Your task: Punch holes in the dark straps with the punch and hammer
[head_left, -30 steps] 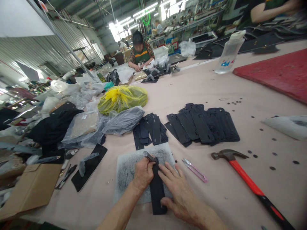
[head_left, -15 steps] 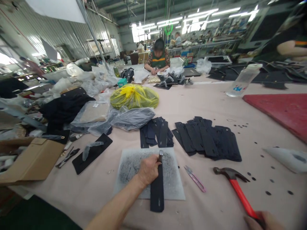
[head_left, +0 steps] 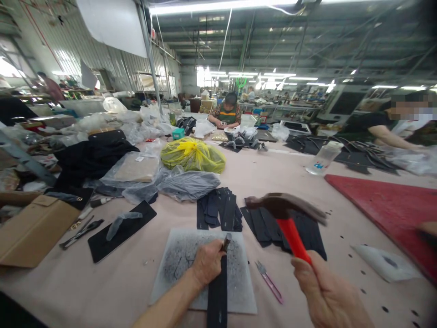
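Note:
My left hand (head_left: 207, 262) is closed around a short metal punch (head_left: 226, 241), held near the far end of a dark strip (head_left: 217, 296). The strip lies lengthwise on a pale, black-speckled board (head_left: 164, 278) and runs past its near edge. My right hand (head_left: 324, 287) grips the red handle of a claw hammer (head_left: 296, 237). The hammer is lifted above the table, right of the punch and apart from it, its head slightly blurred. Pink thread snips (head_left: 269, 281) rest to the right of the board. Beyond it lie stacked dark strips (head_left: 229, 212), with a second pile (head_left: 264, 228) partly hidden behind the hammer.
A red board (head_left: 362, 205) and a clear bottle (head_left: 324, 157) stand at right. A yellow bag (head_left: 193, 155) and plastic-wrapped bundles (head_left: 187, 184) lie at the back. At left are a cardboard box (head_left: 37, 232) and a black panel (head_left: 123, 232). Co-workers (head_left: 226, 111) sit across the table.
My right hand has raised the hammer off the table's right side and brought it left and upward. My left hand stays on the punch. The camera view has tilted up.

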Available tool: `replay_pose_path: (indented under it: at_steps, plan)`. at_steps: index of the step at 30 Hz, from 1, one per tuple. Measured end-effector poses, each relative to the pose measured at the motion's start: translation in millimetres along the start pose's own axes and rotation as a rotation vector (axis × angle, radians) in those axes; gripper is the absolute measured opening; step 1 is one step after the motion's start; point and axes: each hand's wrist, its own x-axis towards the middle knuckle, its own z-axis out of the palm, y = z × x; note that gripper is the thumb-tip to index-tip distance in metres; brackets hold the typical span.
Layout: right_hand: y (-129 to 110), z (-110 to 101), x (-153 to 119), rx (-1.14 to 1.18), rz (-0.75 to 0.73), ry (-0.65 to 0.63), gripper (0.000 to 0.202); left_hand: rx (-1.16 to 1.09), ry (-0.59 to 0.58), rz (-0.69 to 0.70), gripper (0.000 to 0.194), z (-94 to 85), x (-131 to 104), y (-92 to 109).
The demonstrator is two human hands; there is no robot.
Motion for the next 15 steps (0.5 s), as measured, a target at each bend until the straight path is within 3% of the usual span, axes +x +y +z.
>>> replay_pose_path:
  at_steps: [2, 5, 7, 10, 11, 12, 15]
  plan:
    - [-12.3, -0.1, 10.5, -0.215, -0.164, -0.092, 0.035, -0.010, 0.001, -0.005, 0.015, -0.1, -0.5, -0.2]
    - [-23.3, -10.8, 20.7, -0.377, -0.256, -0.182, 0.034, -0.008, 0.008, -0.014, 0.015, 0.1, -0.8, -0.5]
    - [-30.9, -21.6, 21.0, -0.338, -0.262, -0.076, 0.034, -0.008, 0.010, -0.009, 0.015, 0.2, -0.7, -0.5]
    - [-36.9, -23.2, 12.8, -0.194, -0.168, 0.258, 0.034, -0.002, 0.011, 0.001, 0.014, 0.1, -0.6, -0.8]
    - [-35.9, -18.7, 9.9, -0.174, -0.156, 0.271, 0.034, 0.003, 0.009, 0.001, 0.014, 0.1, -0.6, -1.0]
    - [-33.5, -12.9, 8.0, -0.182, -0.165, 0.222, 0.035, 0.006, 0.005, -0.001, 0.014, 0.2, -0.7, -1.3]
    - [-24.3, -3.5, 11.4, -0.291, -0.266, -0.128, 0.036, 0.008, -0.004, -0.010, 0.013, 1.0, -1.0, -2.2]
